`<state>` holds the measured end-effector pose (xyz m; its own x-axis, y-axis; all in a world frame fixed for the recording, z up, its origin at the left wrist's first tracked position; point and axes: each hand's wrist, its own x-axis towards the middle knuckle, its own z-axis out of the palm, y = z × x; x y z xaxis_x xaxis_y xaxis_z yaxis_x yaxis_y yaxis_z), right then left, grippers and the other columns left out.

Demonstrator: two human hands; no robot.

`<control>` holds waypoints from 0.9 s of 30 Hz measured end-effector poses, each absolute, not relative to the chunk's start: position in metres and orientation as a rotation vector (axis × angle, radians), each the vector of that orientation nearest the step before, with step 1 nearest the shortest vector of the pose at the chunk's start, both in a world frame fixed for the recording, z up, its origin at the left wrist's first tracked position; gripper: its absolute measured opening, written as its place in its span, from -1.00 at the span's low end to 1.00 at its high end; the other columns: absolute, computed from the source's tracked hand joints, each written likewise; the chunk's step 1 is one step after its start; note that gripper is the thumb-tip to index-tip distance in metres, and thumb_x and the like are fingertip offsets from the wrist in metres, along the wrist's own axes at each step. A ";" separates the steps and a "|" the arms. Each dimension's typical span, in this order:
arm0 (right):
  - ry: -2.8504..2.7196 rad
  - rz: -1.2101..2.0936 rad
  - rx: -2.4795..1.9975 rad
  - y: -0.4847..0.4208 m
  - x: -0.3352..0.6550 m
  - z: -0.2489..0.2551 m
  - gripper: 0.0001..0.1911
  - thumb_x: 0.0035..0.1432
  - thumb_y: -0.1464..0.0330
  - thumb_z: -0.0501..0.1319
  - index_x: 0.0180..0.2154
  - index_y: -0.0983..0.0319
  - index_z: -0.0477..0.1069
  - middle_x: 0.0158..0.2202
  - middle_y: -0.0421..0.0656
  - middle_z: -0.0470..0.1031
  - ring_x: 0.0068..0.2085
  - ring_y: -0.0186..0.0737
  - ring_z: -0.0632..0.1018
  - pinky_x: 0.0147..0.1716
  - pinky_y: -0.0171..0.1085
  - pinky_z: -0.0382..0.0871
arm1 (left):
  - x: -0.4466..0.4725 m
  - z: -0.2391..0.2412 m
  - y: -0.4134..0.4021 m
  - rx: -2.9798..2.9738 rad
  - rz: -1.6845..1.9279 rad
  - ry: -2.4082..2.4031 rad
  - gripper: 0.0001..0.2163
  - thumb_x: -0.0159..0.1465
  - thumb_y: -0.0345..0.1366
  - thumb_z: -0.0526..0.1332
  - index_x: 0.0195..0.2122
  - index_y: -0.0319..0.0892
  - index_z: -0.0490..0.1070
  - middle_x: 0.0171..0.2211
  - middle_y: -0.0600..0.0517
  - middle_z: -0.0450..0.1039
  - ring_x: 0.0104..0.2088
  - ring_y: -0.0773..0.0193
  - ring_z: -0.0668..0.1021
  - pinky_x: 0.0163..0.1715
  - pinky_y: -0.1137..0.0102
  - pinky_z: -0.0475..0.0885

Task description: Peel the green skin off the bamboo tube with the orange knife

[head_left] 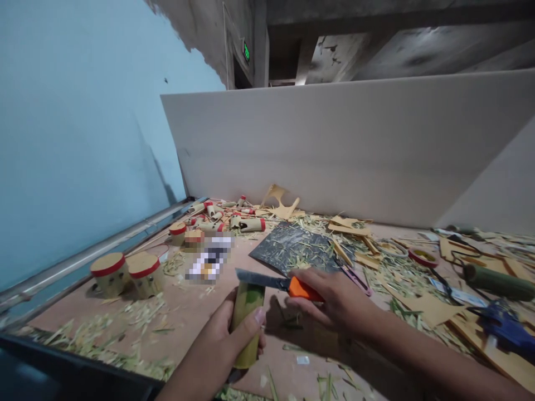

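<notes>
My left hand [228,340] is wrapped round an upright green-yellow bamboo tube [247,323] near the table's front edge. My right hand [334,301] grips a knife by its orange handle [303,289]. The knife's dark blade [259,277] points left and rests across the top end of the tube. Both hands are closed on what they hold.
Two bamboo cups with red bands [127,273] stand at the left. Several smaller red-banded bamboo pieces [225,217] lie further back. A dark cutting mat [292,248], shavings, cardboard scraps, tape rolls [422,257], a green tube [497,281] and a blue glue gun [505,328] crowd the right. White boards wall the table.
</notes>
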<state>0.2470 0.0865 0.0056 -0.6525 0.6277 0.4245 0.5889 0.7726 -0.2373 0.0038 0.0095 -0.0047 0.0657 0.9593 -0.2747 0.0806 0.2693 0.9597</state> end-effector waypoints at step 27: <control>-2.219 -0.157 -1.466 0.110 0.250 0.005 -0.48 0.43 0.07 0.06 0.19 0.16 0.54 -0.38 -0.02 0.68 -0.49 -0.08 0.59 -0.54 -0.25 0.20 | 0.008 -0.011 0.014 1.352 0.909 1.550 -0.47 0.22 0.27 0.27 -0.11 -0.12 0.38 -0.46 0.10 0.49 -0.46 0.14 0.58 -0.46 0.36 0.44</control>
<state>0.2502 0.1099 0.0053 -0.3168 0.8383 0.4437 0.8923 0.4220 -0.1601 0.0076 0.0142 -0.0110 -0.0388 0.9892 -0.1413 0.3596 0.1457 0.9217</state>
